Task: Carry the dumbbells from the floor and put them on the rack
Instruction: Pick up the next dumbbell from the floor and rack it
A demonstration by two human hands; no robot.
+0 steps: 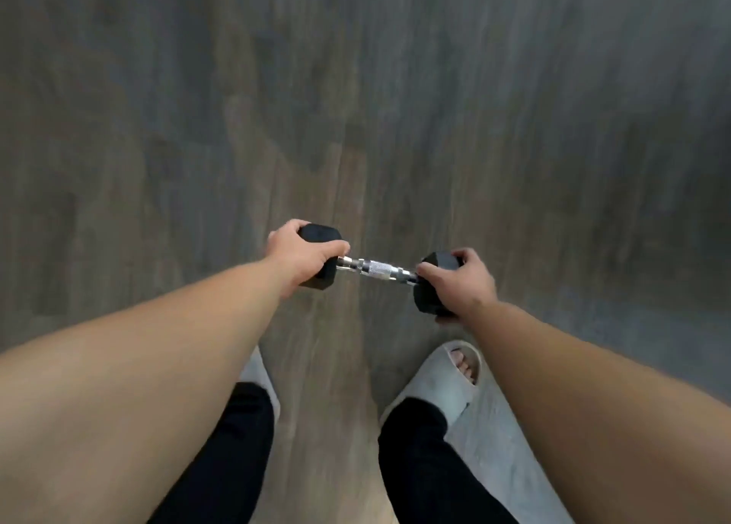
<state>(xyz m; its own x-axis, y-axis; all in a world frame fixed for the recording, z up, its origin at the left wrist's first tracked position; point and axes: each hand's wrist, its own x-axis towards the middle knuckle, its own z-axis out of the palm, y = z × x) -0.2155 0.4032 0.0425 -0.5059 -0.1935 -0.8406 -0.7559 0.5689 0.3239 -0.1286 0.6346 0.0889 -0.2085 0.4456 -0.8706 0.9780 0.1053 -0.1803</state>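
Both forearms reached down over slippered feet (pixel 443 381). Left hand (pixel 300 256) and right hand (pixel 463 282) had fingers clamped on the heads of one dumbbell (pixel 377 268), carried over the floor (pixel 356 108). No rack showed; placing remained.

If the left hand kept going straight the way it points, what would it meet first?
Probably nothing but the grey-brown wood-grain floor. The left hand, closed on one black head of the black hex dumbbell with a chrome handle, points forward; depth is unclear.
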